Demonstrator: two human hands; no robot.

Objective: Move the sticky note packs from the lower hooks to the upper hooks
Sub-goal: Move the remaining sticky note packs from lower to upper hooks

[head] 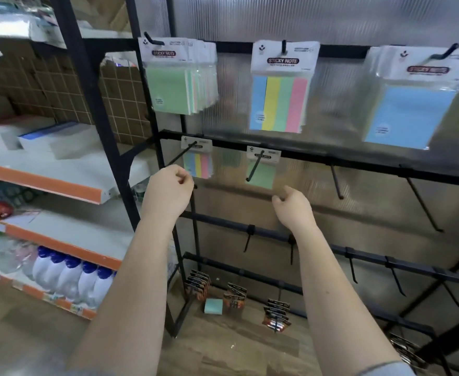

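While both hands hover apart before the black metal rack (358, 162), left hand (168, 187) and right hand (293, 204) hang loosely curled, holding nothing. Just beyond the left: striped pack (198, 165) in glossy plastic, on a thin lower hook. Above the right: green pack (262, 175). Upper hooks carry three larger pack bunches.

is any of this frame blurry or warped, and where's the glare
Head view: wide-angle bending bows the black rack frame and lower rail; the blue sticky note pack at upper right is smeared, its label barely legible; the shelves at left are soft; pale glare washes the ribbed panel; both hands look reasonably sharp.
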